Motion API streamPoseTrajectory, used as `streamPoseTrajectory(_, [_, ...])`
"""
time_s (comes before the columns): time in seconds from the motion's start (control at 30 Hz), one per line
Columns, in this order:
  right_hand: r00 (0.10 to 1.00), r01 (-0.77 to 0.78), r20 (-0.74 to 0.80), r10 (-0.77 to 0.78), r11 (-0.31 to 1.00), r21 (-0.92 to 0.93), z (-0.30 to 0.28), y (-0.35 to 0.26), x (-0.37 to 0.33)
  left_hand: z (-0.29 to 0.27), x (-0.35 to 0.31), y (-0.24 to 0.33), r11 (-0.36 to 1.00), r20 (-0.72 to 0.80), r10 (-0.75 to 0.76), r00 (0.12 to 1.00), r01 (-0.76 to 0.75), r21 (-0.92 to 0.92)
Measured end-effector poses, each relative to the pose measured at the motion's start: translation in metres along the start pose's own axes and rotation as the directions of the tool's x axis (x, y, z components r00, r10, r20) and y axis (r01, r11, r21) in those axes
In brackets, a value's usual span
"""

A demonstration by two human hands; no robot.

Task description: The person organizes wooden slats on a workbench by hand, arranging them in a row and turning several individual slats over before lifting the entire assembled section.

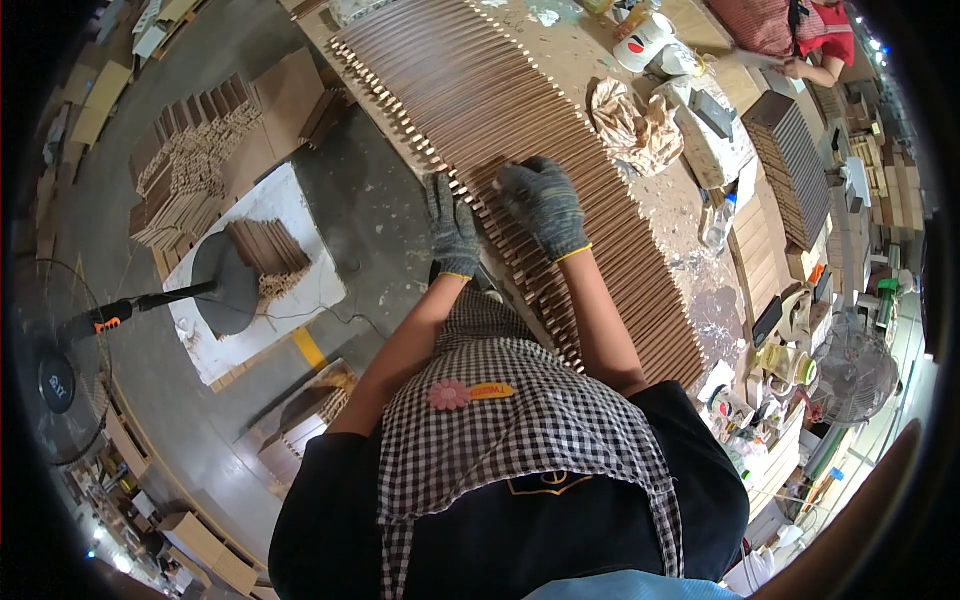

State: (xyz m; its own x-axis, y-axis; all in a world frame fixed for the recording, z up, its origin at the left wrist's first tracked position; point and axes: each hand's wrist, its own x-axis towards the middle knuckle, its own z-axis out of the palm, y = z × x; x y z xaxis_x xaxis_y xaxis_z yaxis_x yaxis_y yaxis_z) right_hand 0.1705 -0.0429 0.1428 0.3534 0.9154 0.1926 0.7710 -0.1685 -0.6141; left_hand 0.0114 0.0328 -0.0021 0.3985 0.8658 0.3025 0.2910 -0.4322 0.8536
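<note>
A long row of thin brown wooden slats [600, 235], packed side by side, runs across the workbench in front of me. Both hands wear dark grey knitted gloves with yellow cuffs. Along the row's near left edge, my left hand [453, 230] lies with its fingers stretched out, touching or close to the slat ends. My right hand [550, 208] rests on top of the slats with its fingers curled in. Its fingertips are blurred, and whatever they may hold is hidden.
Crumpled brown paper [635, 128], a white paper cup [645, 42] and a plastic bottle [718, 225] lie on the bench's right side. A stack of dark slats [790, 165] stands beyond. A fan [65, 385] and slat piles [205, 150] occupy the left. Another person [825, 45] works at the far right.
</note>
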Motion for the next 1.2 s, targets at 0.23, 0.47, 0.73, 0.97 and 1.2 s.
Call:
streamPoseTrajectory(0.23, [0.946,-0.168,-0.191,0.263,0.899,0.403,-0.012,0.044,-0.017,0.004,-0.004,0.015,0.988,0.052,-0.122,0.991,0.116,0.105])
streamPoseTrajectory(0.47, [0.892,0.434,0.122,-0.435,0.900,0.038,-0.003,0.017,0.011,0.004,-0.002,0.016,0.994,0.023,-0.090,0.996,0.088,0.062])
streamPoseTrajectory(0.73, [0.947,0.303,0.112,-0.300,0.953,-0.005,-0.044,0.087,0.033,0.006,0.000,0.021,0.992,-0.007,-0.126,0.992,0.127,0.018])
streamPoseTrajectory(0.97, [0.832,0.533,0.108,-0.544,0.838,0.115,-0.008,0.034,0.023,0.010,0.000,0.007,0.999,-0.024,-0.037,0.999,0.037,0.024])
streamPoseTrajectory(1.2, [0.966,0.258,0.056,-0.253,0.961,-0.098,-0.090,0.179,0.045,0.007,0.001,0.012,0.998,-0.005,-0.066,0.998,0.066,0.016])
